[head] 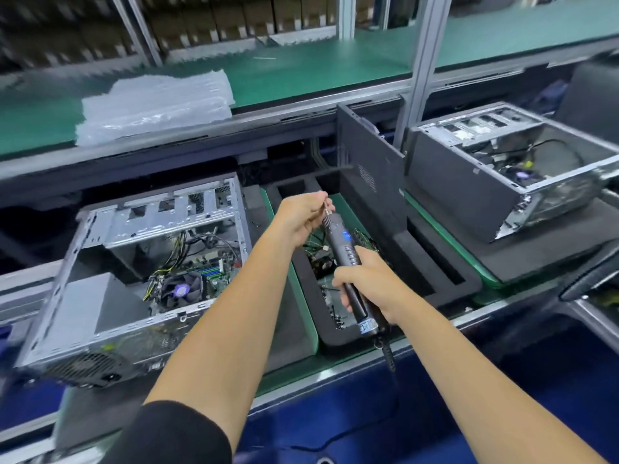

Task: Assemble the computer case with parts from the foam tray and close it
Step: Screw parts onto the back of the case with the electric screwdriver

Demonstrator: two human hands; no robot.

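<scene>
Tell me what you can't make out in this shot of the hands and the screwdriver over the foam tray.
All in the head view:
- Screwdriver bit tip: hidden by the left hand pinching it; a screw there cannot be told.
- Foam tray contents: partly covered by both hands; small parts too small to name.
- Right hand grips the body, hiding its middle.
- Shelf boxes: blurred.
- Right-hand case: cut by the frame edge.
</scene>
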